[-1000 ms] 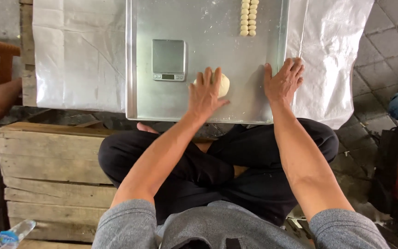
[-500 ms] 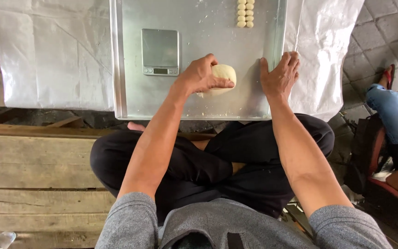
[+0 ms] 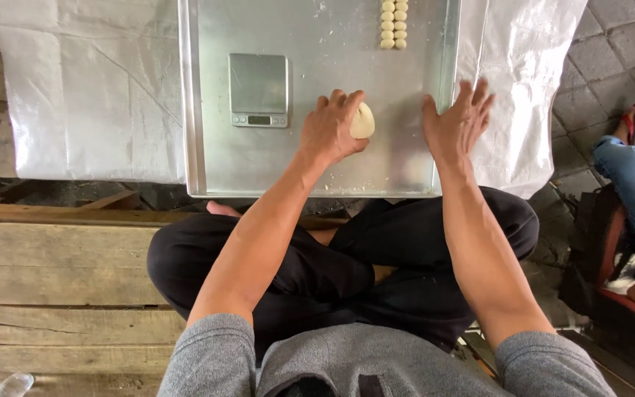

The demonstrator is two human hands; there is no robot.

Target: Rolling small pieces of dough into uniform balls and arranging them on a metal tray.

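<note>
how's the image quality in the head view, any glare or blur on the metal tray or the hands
Head view: soft, even daylight, no hard shadows. The metal tray shows a dull sheen, no blown-out glare. The left hand on the dough lump and the right hand at the tray's edge look sharp, no clear motion blur. The scale is crisp; its display is too small to read.

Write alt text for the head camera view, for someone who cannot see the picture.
Seen from above, a seated person's left hand covers a pale lump of dough on a metal tray, while the right hand lies flat with fingers spread at the tray's right edge. A small digital scale sits left of the dough, and two short rows of small dough balls lie at the tray's far end.
</note>
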